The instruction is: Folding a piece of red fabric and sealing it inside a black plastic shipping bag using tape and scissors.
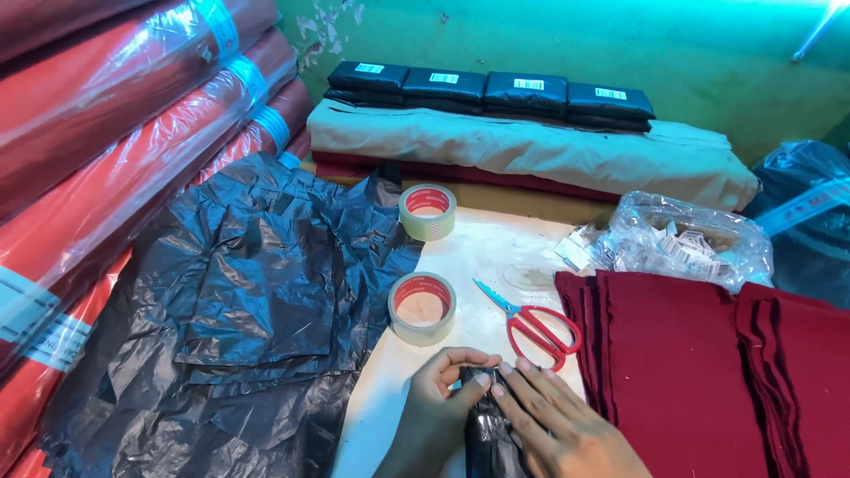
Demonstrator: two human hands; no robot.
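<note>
- Black plastic packet (485, 434) lies at the table's (496, 252) near edge, just below the red scissors (538, 329).
- Left hand (438, 412) curls on the packet's top, fingers pinching it.
- Right hand (553, 425) lies flat, fingertips pressing the packet.
- Two tape rolls (422, 307) sit left of the scissors; black bags (257, 292) farther left; maroon cloth (699, 372) to the right.
- Green wall (549, 44) rises behind.

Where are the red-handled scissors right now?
In the head view the scissors lie on the white tabletop, right of the nearer tape roll, left of the maroon cloth stack, just beyond the right hand.
</note>
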